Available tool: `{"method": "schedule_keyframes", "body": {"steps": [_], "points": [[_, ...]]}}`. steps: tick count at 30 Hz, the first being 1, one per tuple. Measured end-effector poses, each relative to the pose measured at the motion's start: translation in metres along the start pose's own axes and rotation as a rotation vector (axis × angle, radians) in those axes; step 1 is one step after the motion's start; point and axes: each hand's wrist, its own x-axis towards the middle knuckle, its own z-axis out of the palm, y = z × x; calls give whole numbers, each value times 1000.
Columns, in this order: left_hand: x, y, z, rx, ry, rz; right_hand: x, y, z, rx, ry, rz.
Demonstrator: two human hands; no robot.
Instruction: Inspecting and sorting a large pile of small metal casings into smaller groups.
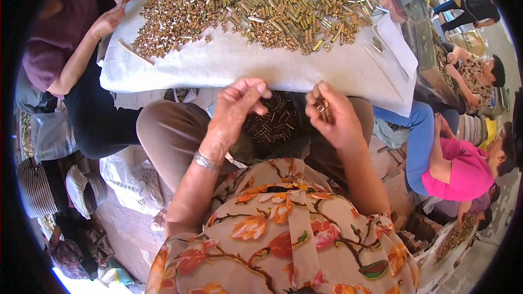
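Note:
Just below the table's near edge, my left hand (239, 103) is closed, its thumb against the curled fingers. Whatever it may hold is hidden. To its right, apart from it, my right hand (338, 120) curls its fingers around small brass-coloured metal pieces (323, 111); their exact kind is too small to tell. Between my knees, below both hands, lies a heap of thin metal parts (275, 122) in a dark holder. On the table are a pile of short brass-coloured pieces (174, 27) and a pile of longer cylindrical ones (297, 13).
A white-covered table (218, 71) spans the front. Thin sticks (134, 53) and a white sheet (395, 43) lie near its sides. A co-worker's hands (111, 13) are at the left edge; a person in pink (457, 169) sits at right. White bag (131, 185) on the floor.

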Motion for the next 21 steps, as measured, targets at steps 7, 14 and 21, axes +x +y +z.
{"method": "schedule_keyframes", "body": {"steps": [7,14,21], "points": [[78,26,-20,1022,372,629,74,-30,-35,-821,429,-367],[101,24,-20,1374,295,720,119,-34,-42,-1466,563,-599],[90,26,-19,1417,268,845,85,-33,-34,-1348,449,-799]]}}
